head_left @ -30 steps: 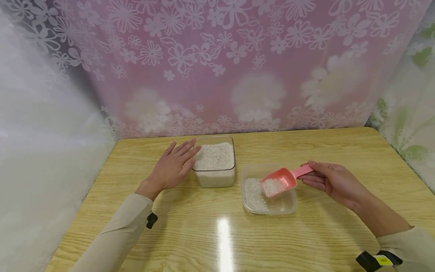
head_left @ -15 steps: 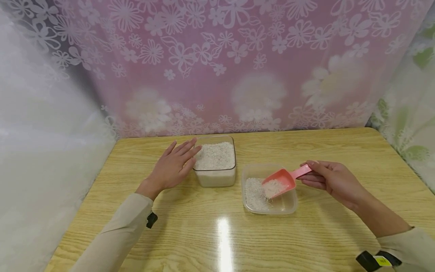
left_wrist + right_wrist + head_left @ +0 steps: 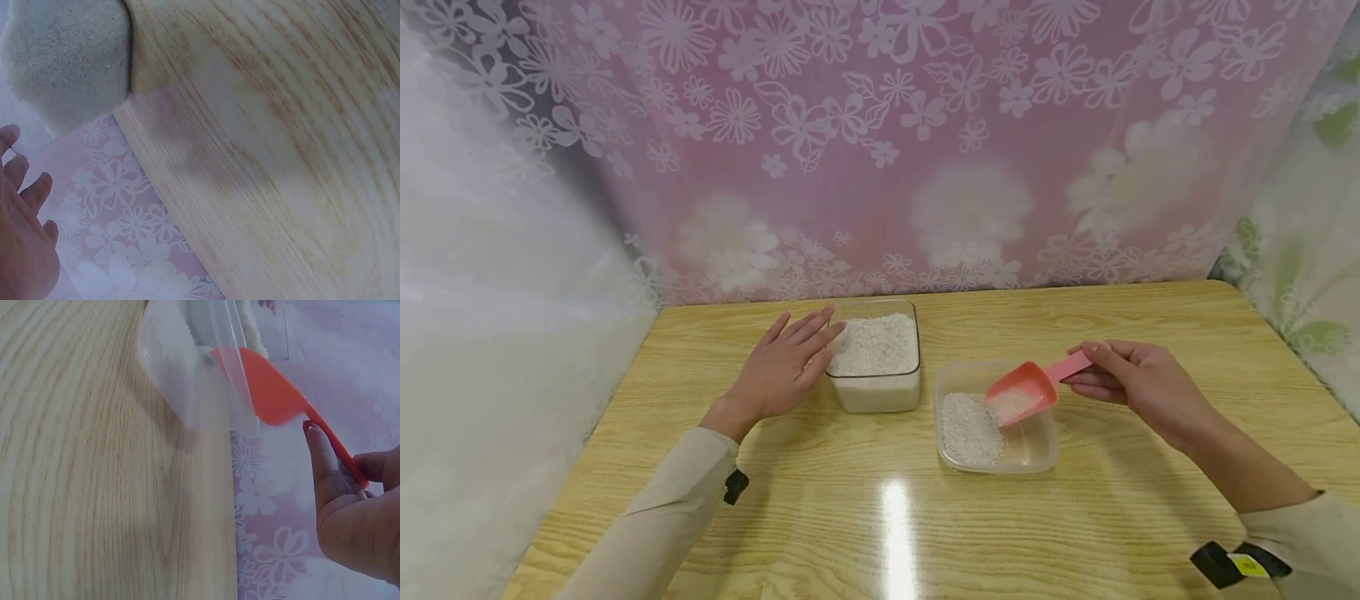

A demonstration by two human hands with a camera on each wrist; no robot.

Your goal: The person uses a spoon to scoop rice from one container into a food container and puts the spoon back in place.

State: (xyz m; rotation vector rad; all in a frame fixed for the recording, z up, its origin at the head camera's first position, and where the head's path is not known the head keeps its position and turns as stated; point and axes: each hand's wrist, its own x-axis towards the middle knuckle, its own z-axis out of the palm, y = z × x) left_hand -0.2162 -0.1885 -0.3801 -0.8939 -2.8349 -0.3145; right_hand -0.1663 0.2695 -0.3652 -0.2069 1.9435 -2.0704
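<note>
In the head view my right hand (image 3: 1142,383) holds a pink scoop (image 3: 1021,392) by its handle, thumb on top. The scoop tilts down to the left over a clear plastic tub (image 3: 1033,454), with some rice left in its bowl. A heap of white rice (image 3: 972,429) lies in the left part of that tub. My left hand (image 3: 786,367) rests with fingers spread against the left rim of a taller clear container (image 3: 880,393), which is filled well up with rice. The right wrist view shows the scoop (image 3: 269,387) from its side, its tip inside the tub (image 3: 181,394).
Both containers stand on a wood-grain table (image 3: 820,517), the tall one left of and behind the tub. A pink flowered curtain (image 3: 865,167) hangs along the table's back edge. Pale sheets hang at the left (image 3: 512,292) and right sides.
Rice has slid out of the scoop and the tub's heap has spread rightward. My right hand has raised the handle slightly and moved a little right. The left hand stays still.
</note>
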